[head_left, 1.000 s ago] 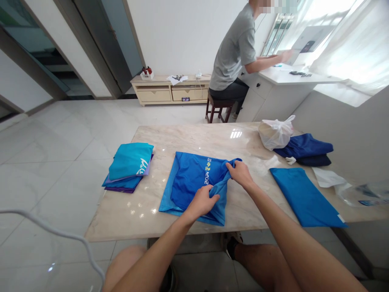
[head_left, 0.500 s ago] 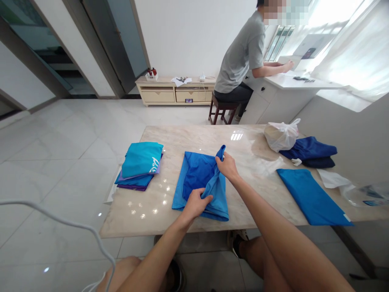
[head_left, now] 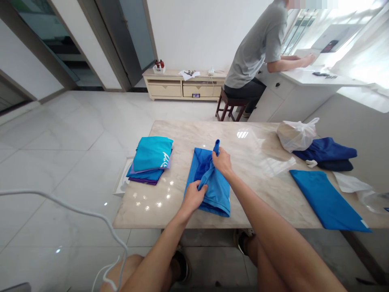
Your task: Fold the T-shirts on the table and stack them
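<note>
A blue cloth (head_left: pixel 217 188), partly folded, lies on the marble table in front of me. My left hand (head_left: pixel 194 195) pinches its raised fold near the lower middle. Higher up and to the right, my right hand (head_left: pixel 222 159) grips the same fold, and a twisted tip of fabric sticks up above the fingers. Between the hands the fold runs slanting, with a darker blue inner layer showing on its left. To the left sits a stack of folded cloths (head_left: pixel 152 153), turquoise on top with white lettering. Flat at the right lies another folded blue cloth (head_left: pixel 328 200).
On the table's (head_left: pixel 249 211) right stand a white plastic bag (head_left: pixel 294 136) and a dark blue cloth bundle (head_left: pixel 330 149). Clear plastic (head_left: pixel 375 202) lies near the right edge. A person (head_left: pixel 255 48) sits at a counter beyond. A white cable (head_left: pixel 75 207) crosses at left.
Both hands have drawn the gripped fold leftward over the cloth, covering more of the dark inner layer and narrowing the cloth. The whole view has shifted, with the scene sitting farther right.
</note>
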Motion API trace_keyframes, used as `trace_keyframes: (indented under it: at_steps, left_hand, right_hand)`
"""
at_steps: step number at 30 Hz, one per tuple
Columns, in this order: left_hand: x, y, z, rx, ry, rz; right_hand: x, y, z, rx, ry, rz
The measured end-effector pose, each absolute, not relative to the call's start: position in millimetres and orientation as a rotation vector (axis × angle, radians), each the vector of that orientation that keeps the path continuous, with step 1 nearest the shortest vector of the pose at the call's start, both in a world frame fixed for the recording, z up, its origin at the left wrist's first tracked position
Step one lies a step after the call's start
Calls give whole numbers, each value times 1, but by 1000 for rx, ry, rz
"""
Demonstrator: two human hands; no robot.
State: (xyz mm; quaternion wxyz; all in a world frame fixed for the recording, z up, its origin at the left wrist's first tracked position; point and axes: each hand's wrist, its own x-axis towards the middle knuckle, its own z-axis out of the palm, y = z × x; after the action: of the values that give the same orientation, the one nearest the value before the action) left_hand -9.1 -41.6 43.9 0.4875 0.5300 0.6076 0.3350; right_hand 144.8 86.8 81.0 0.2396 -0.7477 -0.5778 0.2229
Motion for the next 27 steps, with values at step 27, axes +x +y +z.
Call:
trace_keyframes:
  at_steps: [27]
  left_hand:
    - [-39,-50,77,2214,1803,23]
  right_hand:
    - [213,16,91,-2045,-2489,666]
